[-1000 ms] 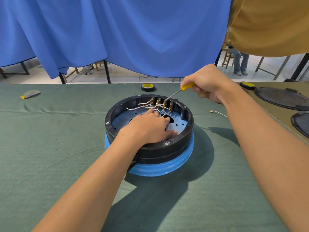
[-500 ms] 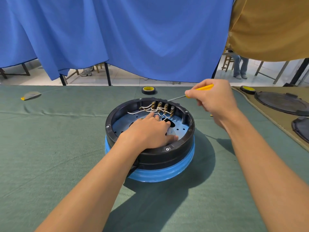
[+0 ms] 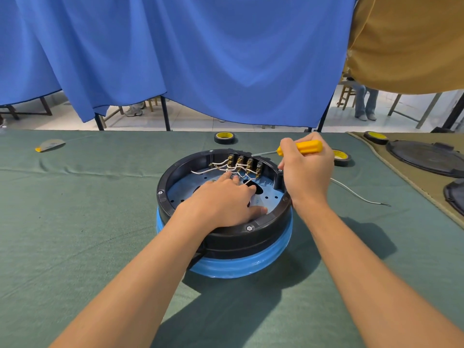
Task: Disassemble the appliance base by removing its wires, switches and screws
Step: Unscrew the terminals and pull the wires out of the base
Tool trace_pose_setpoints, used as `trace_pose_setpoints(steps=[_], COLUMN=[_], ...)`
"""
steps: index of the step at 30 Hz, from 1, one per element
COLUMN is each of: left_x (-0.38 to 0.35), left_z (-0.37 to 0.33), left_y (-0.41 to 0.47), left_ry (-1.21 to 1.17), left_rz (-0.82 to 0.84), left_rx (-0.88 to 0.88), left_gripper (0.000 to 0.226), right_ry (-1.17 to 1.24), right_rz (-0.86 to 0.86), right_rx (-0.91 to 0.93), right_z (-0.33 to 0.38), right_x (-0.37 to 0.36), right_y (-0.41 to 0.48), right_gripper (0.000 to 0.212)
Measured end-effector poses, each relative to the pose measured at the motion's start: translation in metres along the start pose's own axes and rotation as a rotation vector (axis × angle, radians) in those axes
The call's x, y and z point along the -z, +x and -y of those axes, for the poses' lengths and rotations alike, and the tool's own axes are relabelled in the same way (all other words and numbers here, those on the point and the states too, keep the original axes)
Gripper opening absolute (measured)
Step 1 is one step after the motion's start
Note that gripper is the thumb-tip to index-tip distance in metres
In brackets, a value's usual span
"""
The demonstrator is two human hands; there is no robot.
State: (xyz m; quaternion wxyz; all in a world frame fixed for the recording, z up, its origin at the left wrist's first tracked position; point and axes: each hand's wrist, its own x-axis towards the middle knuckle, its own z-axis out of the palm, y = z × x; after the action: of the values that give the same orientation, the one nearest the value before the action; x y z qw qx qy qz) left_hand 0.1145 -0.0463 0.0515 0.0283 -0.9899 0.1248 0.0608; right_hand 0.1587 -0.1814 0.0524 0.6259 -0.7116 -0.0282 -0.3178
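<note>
Head view: my right hand (image 3: 307,172), gripping the yellow-handled screwdriver (image 3: 307,147), is drawing back to the far rim of the round black-and-blue plastic appliance base (image 3: 226,247), so I am guessing a terminal is freed, while my left hand (image 3: 223,202), fingers straight, is touching the thin white wires (image 3: 218,167) inside it.

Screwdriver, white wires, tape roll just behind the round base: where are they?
screwdriver (image 3: 307,147), head view, on its yellow handle.
white wires (image 3: 200,172), head view, on the loose left strand.
tape roll (image 3: 225,140), head view, on its black side.

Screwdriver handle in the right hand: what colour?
Yellow: the ribbed plastic screwdriver handle is gripped by the right hand; it shows best in the head view.
</note>
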Motion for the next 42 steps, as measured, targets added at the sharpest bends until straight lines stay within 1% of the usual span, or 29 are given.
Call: trace_pose_setpoints(steps=[2, 4, 12, 15, 22, 27, 35, 39, 42], left_x=[0.000, 0.000, 0.001, 0.002, 0.002, 0.002, 0.001, 0.001, 0.001], left_z=[0.000, 0.000, 0.000, 0.000, -0.001, -0.002, -0.001, 0.000, 0.000], left_y=[0.000, 0.000, 0.001, 0.001, 0.001, 0.000, 0.000, 0.001, 0.001], left_ry=[0.004, 0.007, 0.013, 0.010, -0.008, -0.004, -0.013, -0.013, -0.011], left_rz=[0.001, 0.002, 0.015, 0.019, 0.040, 0.043, 0.029, 0.031, 0.038], left_rx=[0.000, 0.001, 0.000, 0.002, 0.007, 0.013, 0.010, 0.009, 0.008], left_gripper=[0.069, 0.069, 0.069, 0.069, 0.070, 0.071, 0.071, 0.071, 0.071], right_ry=[-0.074, -0.108, -0.136, -0.139, -0.083, -0.099, -0.128, -0.117, -0.070], right_rz=[0.025, 0.038, 0.055, 0.077, 0.050, 0.017, 0.090, 0.117, 0.119], right_rx=[0.080, 0.121, 0.173, 0.154, 0.012, 0.033, 0.096, 0.079, 0.009], right_z=[-0.001, -0.001, -0.002, -0.003, -0.004, -0.004, -0.002, -0.002, -0.002], right_x=[-0.001, -0.001, -0.002, -0.002, -0.002, -0.002, -0.001, -0.003, -0.005], right_y=[-0.001, -0.001, 0.000, 0.002, 0.008, 0.005, 0.003, 0.006, 0.010], right_gripper=[0.026, 0.026, 0.027, 0.027, 0.030, 0.028, 0.026, 0.025, 0.026])
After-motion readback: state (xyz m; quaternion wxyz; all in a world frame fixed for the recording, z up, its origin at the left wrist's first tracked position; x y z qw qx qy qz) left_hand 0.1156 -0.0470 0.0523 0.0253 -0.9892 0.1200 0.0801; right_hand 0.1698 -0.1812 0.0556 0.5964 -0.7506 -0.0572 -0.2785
